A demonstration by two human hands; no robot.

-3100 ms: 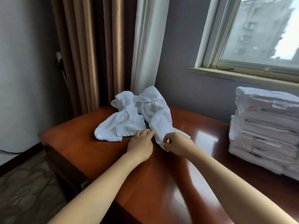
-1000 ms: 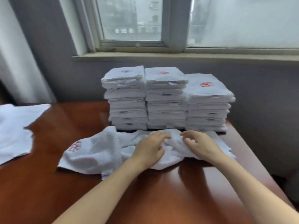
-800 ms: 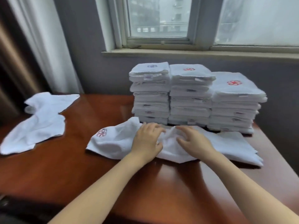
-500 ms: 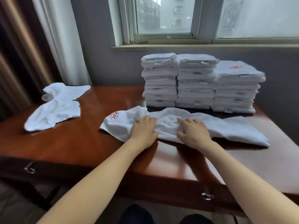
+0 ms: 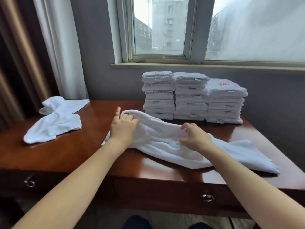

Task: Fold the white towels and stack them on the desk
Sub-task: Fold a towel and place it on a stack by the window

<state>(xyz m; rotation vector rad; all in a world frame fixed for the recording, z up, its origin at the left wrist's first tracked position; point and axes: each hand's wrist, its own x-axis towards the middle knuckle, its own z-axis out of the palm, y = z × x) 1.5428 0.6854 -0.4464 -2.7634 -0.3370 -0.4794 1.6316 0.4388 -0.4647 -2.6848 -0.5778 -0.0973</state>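
Observation:
A long white towel (image 5: 166, 139) lies crumpled across the middle of the brown wooden desk (image 5: 69, 151). My left hand (image 5: 123, 125) grips its raised left end, fingers curled round the cloth. My right hand (image 5: 195, 137) pinches a fold near the towel's middle. The towel's right end trails flat toward the desk's right front. Behind it, against the wall, stand three stacks of folded white towels (image 5: 191, 96); the right stack shows a red emblem on top. A second unfolded white towel (image 5: 56, 119) lies at the desk's left rear.
A window with a grey sill (image 5: 206, 66) runs above the stacks. Curtains (image 5: 49, 47) hang at the left behind the desk. The desk front has two drawer pulls, one at the left (image 5: 29, 181) and one at the right (image 5: 207, 197). Floor lies below the front edge.
I pulled one towel from the left pile to in front of the stacks. Both hands pressed flat on it half a second ago; now the left has lifted its left end and the right pinches the middle.

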